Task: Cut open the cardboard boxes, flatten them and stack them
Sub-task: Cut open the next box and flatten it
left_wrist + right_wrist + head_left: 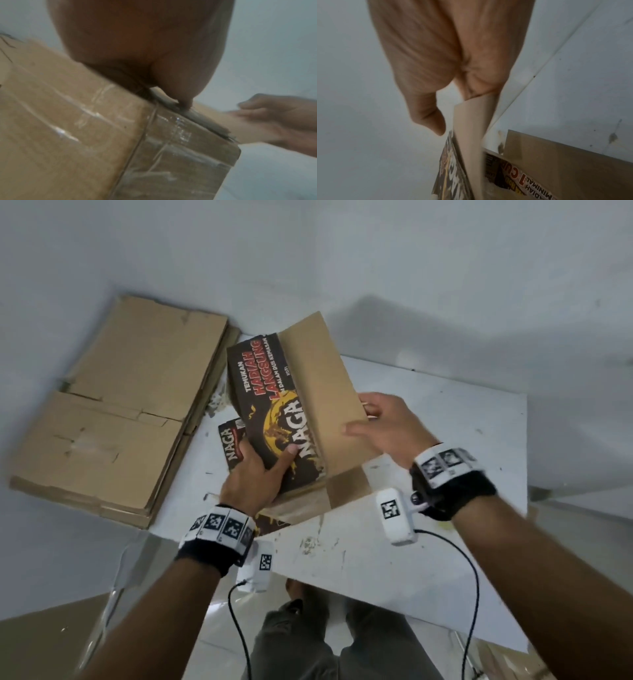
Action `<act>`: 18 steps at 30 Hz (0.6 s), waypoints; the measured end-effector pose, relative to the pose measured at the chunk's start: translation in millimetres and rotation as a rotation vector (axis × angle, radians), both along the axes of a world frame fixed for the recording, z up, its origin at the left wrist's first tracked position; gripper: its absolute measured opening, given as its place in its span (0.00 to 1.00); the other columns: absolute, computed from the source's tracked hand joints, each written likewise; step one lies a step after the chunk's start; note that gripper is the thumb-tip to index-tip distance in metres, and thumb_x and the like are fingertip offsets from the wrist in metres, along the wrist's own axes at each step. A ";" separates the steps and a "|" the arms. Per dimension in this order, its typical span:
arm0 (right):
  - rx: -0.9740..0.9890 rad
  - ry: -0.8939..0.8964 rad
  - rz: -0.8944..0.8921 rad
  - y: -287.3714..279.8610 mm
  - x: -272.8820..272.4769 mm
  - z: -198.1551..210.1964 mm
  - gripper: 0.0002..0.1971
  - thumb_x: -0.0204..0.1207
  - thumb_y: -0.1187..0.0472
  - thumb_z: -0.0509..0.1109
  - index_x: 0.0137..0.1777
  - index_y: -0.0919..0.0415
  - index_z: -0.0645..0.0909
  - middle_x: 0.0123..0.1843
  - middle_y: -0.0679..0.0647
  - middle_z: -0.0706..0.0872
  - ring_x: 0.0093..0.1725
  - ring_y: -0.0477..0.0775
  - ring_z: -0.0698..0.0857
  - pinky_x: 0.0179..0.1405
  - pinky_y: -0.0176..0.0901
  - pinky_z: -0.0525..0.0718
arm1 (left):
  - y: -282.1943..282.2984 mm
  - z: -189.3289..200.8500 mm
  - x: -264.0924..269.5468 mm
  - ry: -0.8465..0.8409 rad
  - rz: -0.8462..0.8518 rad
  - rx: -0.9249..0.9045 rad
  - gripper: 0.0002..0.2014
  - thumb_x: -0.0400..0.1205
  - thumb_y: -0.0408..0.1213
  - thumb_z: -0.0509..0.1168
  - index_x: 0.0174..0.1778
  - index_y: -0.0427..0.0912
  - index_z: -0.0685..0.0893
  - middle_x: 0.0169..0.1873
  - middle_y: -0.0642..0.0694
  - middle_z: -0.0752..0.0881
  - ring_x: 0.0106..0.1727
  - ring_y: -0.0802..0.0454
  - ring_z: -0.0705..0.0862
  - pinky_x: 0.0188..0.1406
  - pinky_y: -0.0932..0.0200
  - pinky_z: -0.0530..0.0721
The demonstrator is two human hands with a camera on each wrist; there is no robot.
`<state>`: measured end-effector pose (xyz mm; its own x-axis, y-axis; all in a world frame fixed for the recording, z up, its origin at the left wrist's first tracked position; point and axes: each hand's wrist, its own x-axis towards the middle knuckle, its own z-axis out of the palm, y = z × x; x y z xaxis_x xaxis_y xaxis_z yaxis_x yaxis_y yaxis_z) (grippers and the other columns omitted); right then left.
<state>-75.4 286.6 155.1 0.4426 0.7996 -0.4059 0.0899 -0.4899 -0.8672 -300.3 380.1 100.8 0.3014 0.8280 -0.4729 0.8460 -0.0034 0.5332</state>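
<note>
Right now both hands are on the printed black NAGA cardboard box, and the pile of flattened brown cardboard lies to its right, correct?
Not quite. In the head view the pile of flattened brown cardboard lies to the left of the printed black NAGA cardboard box, not its right. The left hand and right hand are both holding the box.

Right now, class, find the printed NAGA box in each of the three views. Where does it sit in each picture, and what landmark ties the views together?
Head: the NAGA box is at centre, held up between the left hand and right hand.
Left wrist: its plain taped brown side fills the lower left.
Right wrist: its brown flap runs down the centre.
Shared landmark: the white table, lower right in the left wrist view and right in the right wrist view.
</note>
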 end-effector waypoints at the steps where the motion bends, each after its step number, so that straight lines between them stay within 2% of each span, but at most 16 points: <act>1: 0.050 0.066 0.049 -1.8 -2.6 5.4 0.18 0.76 0.66 0.78 0.63 0.51 0.85 0.54 0.48 0.93 0.51 0.47 0.92 0.56 0.46 0.89 | 8.3 -0.3 -1.3 -0.029 -0.003 -0.005 0.59 0.67 0.88 0.54 0.82 0.44 0.57 0.72 0.34 0.82 0.67 0.31 0.84 0.69 0.32 0.81; 2: 0.077 0.081 0.108 -2.1 -10.6 10.0 0.19 0.80 0.65 0.74 0.69 0.50 0.83 0.57 0.46 0.92 0.55 0.45 0.91 0.58 0.45 0.88 | 17.0 -1.4 -0.7 -0.059 -0.012 -0.009 0.61 0.65 0.89 0.53 0.83 0.46 0.56 0.73 0.36 0.81 0.68 0.32 0.84 0.70 0.32 0.81; 3: 0.081 0.043 0.176 -1.2 -22.8 12.4 0.20 0.85 0.60 0.70 0.76 0.48 0.78 0.62 0.42 0.90 0.60 0.41 0.89 0.60 0.42 0.85 | 25.6 -0.5 1.2 -0.099 -0.015 -0.020 0.61 0.64 0.89 0.53 0.84 0.48 0.56 0.74 0.37 0.81 0.68 0.32 0.85 0.69 0.32 0.81; 4: 0.087 -0.007 0.236 1.5 -38.5 11.9 0.23 0.87 0.54 0.66 0.81 0.47 0.71 0.64 0.39 0.87 0.61 0.34 0.85 0.60 0.34 0.82 | 33.2 1.5 3.2 -0.163 -0.018 -0.037 0.61 0.64 0.90 0.54 0.84 0.49 0.56 0.74 0.39 0.81 0.67 0.33 0.85 0.69 0.32 0.82; 6: 0.091 -0.102 0.294 8.1 -72.2 6.4 0.29 0.89 0.48 0.61 0.88 0.49 0.57 0.58 0.36 0.83 0.52 0.19 0.80 0.49 0.16 0.76 | 45.1 4.5 3.6 -0.323 -0.013 -0.107 0.58 0.67 0.88 0.54 0.86 0.53 0.56 0.76 0.45 0.80 0.71 0.39 0.84 0.74 0.33 0.79; 7: 0.097 -0.141 0.304 11.5 -86.2 0.9 0.33 0.89 0.49 0.61 0.89 0.50 0.50 0.58 0.39 0.83 0.50 0.19 0.80 0.48 0.15 0.76 | 48.0 7.3 0.6 -0.406 -0.012 -0.158 0.57 0.69 0.87 0.56 0.88 0.55 0.53 0.80 0.49 0.77 0.76 0.45 0.80 0.79 0.35 0.75; 8: 0.123 -0.161 0.308 15.3 -96.8 -5.3 0.38 0.88 0.50 0.63 0.90 0.46 0.43 0.64 0.43 0.83 0.55 0.24 0.82 0.54 0.20 0.79 | 51.0 6.5 -4.5 -0.478 -0.025 -0.202 0.57 0.70 0.85 0.59 0.90 0.59 0.49 0.82 0.53 0.74 0.80 0.50 0.76 0.81 0.37 0.72; 9: 0.143 -0.164 0.314 18.6 -103.9 -12.5 0.44 0.86 0.52 0.66 0.89 0.41 0.37 0.73 0.47 0.81 0.63 0.34 0.84 0.63 0.31 0.83 | 52.4 5.2 -11.0 -0.509 -0.059 -0.228 0.59 0.69 0.83 0.65 0.90 0.62 0.44 0.83 0.56 0.72 0.81 0.53 0.74 0.82 0.41 0.72; 10: 0.152 -0.169 0.325 21.6 -107.7 -18.0 0.49 0.82 0.54 0.69 0.87 0.36 0.34 0.79 0.49 0.76 0.68 0.44 0.84 0.67 0.44 0.85 | 53.7 1.6 -17.1 -0.493 -0.101 -0.235 0.64 0.66 0.81 0.70 0.89 0.65 0.37 0.83 0.56 0.71 0.81 0.55 0.74 0.81 0.43 0.73; 11: 0.151 -0.178 0.343 24.0 -110.9 -19.9 0.53 0.78 0.54 0.71 0.86 0.34 0.32 0.82 0.50 0.73 0.71 0.50 0.83 0.67 0.52 0.86 | 53.0 -1.1 -23.0 -0.438 -0.129 -0.229 0.69 0.62 0.80 0.74 0.86 0.69 0.29 0.84 0.55 0.70 0.81 0.54 0.74 0.79 0.42 0.75; 13: 0.147 -0.184 0.386 27.7 -114.4 -21.3 0.58 0.72 0.55 0.73 0.86 0.32 0.30 0.85 0.49 0.68 0.73 0.52 0.81 0.66 0.55 0.86 | 53.1 -6.7 -29.4 -0.338 -0.156 -0.183 0.71 0.57 0.81 0.76 0.75 0.81 0.21 0.87 0.51 0.65 0.81 0.48 0.75 0.77 0.36 0.77; 14: 0.154 -0.183 0.416 29.5 -114.3 -21.3 0.59 0.71 0.56 0.74 0.85 0.33 0.29 0.86 0.48 0.66 0.74 0.51 0.80 0.67 0.54 0.86 | 52.6 -5.3 -31.3 -0.307 -0.164 -0.150 0.70 0.56 0.83 0.74 0.73 0.83 0.20 0.88 0.49 0.64 0.82 0.46 0.74 0.77 0.34 0.77; 16: 0.167 -0.188 0.484 31.4 -109.7 -19.6 0.61 0.71 0.61 0.75 0.86 0.34 0.29 0.87 0.47 0.64 0.77 0.49 0.78 0.68 0.52 0.85 | 50.5 4.5 -34.1 -0.243 -0.194 -0.107 0.72 0.53 0.88 0.68 0.77 0.76 0.20 0.89 0.45 0.60 0.82 0.41 0.73 0.77 0.33 0.76; 18: 0.172 -0.207 0.525 34.1 -103.8 -19.7 0.63 0.69 0.62 0.76 0.86 0.35 0.29 0.87 0.48 0.62 0.78 0.52 0.75 0.69 0.56 0.84 | 46.5 16.4 -38.1 -0.185 -0.227 -0.093 0.77 0.48 0.91 0.64 0.81 0.68 0.21 0.88 0.41 0.57 0.81 0.38 0.73 0.77 0.32 0.76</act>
<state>-179.3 320.7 135.4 0.0262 0.9799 -0.1979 0.4579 -0.1878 -0.8689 -338.3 426.6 117.2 0.5618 0.6856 -0.4630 0.7176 -0.1253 0.6851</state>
